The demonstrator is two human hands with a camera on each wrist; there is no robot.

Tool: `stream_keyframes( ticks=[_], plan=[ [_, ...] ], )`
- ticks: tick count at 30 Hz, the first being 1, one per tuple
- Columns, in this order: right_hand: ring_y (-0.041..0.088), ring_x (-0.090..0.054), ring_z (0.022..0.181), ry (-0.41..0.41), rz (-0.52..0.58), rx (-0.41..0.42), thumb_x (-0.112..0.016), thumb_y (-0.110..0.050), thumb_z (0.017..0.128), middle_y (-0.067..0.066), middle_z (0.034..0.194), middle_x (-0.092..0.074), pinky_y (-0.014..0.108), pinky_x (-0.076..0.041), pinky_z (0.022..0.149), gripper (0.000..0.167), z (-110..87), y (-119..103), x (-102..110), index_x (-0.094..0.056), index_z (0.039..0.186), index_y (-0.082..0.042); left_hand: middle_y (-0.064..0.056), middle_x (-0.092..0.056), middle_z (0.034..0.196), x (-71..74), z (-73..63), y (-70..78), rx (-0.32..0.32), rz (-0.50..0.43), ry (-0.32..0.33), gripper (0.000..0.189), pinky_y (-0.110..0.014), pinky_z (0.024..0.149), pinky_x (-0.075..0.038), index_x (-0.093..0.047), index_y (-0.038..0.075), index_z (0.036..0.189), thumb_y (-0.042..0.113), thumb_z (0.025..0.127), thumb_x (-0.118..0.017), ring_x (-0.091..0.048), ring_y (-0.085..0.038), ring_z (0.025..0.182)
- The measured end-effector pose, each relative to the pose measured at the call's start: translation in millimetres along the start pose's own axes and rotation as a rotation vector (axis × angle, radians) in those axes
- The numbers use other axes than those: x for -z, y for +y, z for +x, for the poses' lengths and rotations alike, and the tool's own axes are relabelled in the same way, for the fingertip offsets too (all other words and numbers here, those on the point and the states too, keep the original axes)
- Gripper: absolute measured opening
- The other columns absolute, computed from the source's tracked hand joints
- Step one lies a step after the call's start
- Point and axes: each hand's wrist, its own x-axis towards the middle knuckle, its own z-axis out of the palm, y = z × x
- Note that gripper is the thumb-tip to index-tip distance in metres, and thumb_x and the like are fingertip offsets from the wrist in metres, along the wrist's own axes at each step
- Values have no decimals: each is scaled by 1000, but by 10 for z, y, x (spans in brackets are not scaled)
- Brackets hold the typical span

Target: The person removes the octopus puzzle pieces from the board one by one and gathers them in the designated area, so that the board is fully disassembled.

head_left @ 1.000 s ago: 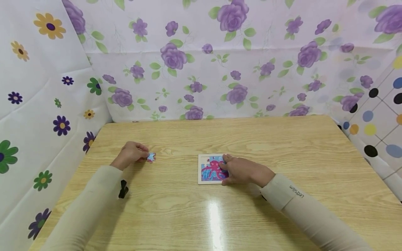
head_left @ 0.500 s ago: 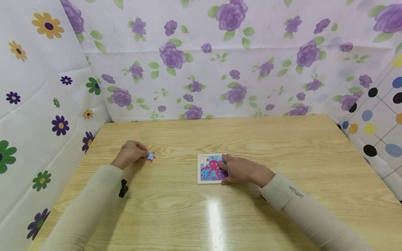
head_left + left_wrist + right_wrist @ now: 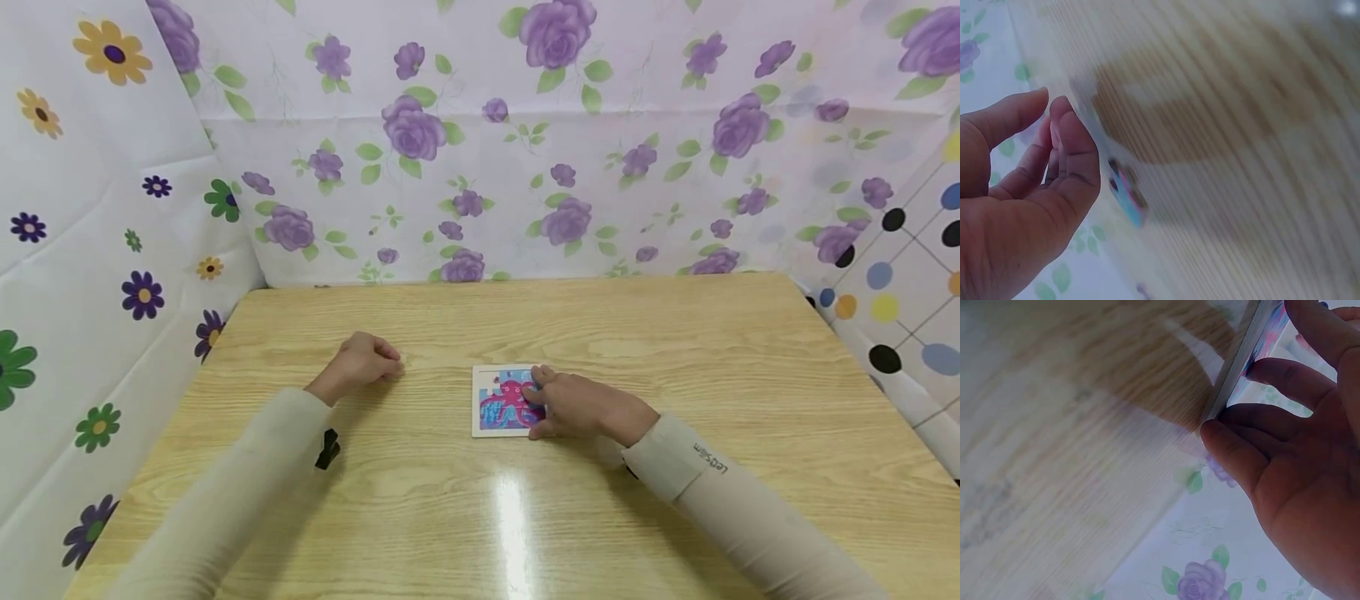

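Observation:
A small framed jigsaw puzzle (image 3: 512, 408) with a pink octopus picture lies flat on the table, a gap showing at its upper left. My right hand (image 3: 585, 407) holds its right side, with fingertips over the far edge and picture and the thumb at the near corner; in the right wrist view fingers touch the frame's edge. To the left, my left hand (image 3: 363, 360) hovers low with loosely bent fingers and nothing visible between thumb and forefinger. In the left wrist view a blurred blue and pink puzzle piece (image 3: 1125, 190) lies on the table beyond the fingers; the head view hides it.
The wooden table (image 3: 420, 508) reaches back to a curtain with purple flowers (image 3: 465, 167). Patterned cloths flank the left and right sides. A black object (image 3: 327, 450) shows under the left sleeve.
My left hand has moved to the right from the puzzle piece's left edge, and the piece is now out of sight in the head view. The right hand and framed puzzle stay put.

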Motion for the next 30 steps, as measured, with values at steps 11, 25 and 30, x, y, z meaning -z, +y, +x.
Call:
stream_keyframes(
  ticks=[11,25,30],
  plan=[
    [40,-23,146,6,35,2,-72,-39,92,30,156,-25,48,-27,115,69,-9,-5,5,-48,145,-1,-13,-71,96,-199,87,147,-48,-79,-84,22,-30,70,-54,-71,-7,109,9,94,-68,-65,-16,77],
    [40,-25,146,14,9,6,-72,-41,92,30,155,-26,48,-28,115,69,2,-4,-9,-49,144,-2,-11,-70,95,-481,108,367,-100,-101,-136,17,-30,71,-52,-74,-4,104,8,94,-69,-62,-17,77],
    [40,-25,146,19,18,5,-72,-40,92,30,156,-26,48,-27,115,69,3,-4,-3,-49,144,-2,-9,-71,88,-541,108,445,-114,-97,-151,16,-29,69,-51,-75,-3,102,9,93,-70,-61,-17,74]
  ],
)
